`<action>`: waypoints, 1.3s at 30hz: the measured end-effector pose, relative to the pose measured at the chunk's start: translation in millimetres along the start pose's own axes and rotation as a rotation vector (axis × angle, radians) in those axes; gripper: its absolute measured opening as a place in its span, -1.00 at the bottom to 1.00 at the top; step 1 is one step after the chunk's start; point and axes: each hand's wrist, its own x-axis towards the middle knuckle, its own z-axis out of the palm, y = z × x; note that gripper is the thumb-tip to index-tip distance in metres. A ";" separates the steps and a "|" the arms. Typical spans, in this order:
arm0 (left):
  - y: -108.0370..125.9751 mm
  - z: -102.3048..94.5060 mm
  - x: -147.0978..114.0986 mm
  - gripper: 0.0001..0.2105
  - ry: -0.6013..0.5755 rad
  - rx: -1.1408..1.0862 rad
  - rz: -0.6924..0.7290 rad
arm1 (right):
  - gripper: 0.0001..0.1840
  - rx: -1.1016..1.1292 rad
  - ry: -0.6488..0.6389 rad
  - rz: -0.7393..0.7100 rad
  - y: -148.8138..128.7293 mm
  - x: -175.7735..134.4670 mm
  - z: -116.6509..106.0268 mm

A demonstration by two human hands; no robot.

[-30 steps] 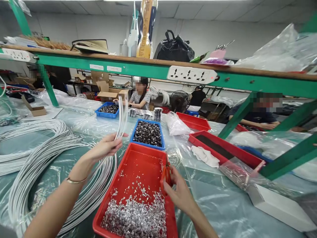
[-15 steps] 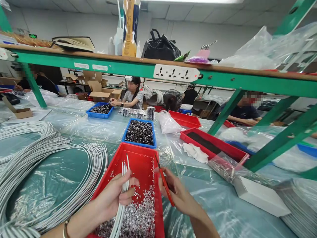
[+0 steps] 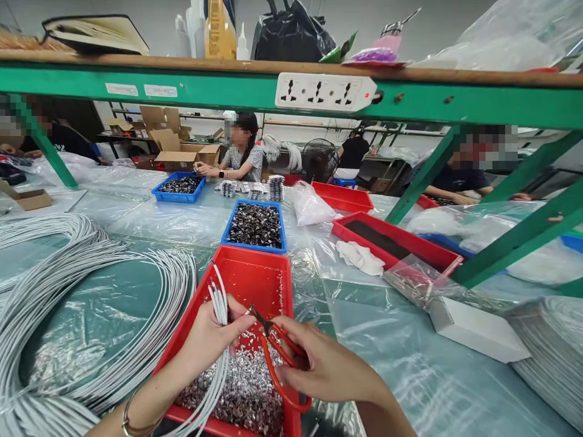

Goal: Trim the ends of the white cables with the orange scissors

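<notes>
My left hand [image 3: 204, 337] is closed around a bundle of white cables [image 3: 220, 306]. Their ends stick up above the fingers, and the lengths hang down over the tray. In my right hand [image 3: 323, 361] is a pair of scissors [image 3: 267, 326] with orange-red handles spread apart. The blade tips meet a cable end pinched between my left thumb and finger; whether they touch it I cannot tell. Both hands are over a red tray [image 3: 255, 267], where many small silvery scraps [image 3: 255, 394] lie toward the near end.
Coiled white cables [image 3: 59, 255] lie at left. Behind the tray stands a blue bin [image 3: 223, 240] of dark small parts. A red box [image 3: 339, 227], a white cloth [image 3: 359, 258] and a white carton [image 3: 478, 331] lie at right. Overhead runs a green shelf beam [image 3: 218, 94]; co-workers sit beyond.
My right hand has brought the scissors left to my left hand, and their handles have opened. My left fingers now pinch a cable end. The camera view has tilted down.
</notes>
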 end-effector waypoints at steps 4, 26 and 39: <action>2.9 0.4 -1.1 -0.65 -0.002 0.013 0.010 | -0.69 -0.038 0.012 -0.006 2.8 -0.8 1.0; 5.4 -13.6 -15.0 -0.67 -0.056 0.026 0.088 | -0.76 -0.107 -0.042 -0.094 -2.9 -6.6 -4.2; -6.9 12.2 -23.4 -0.64 -0.013 -0.087 0.063 | -0.70 0.598 0.515 -0.052 -6.3 24.7 46.3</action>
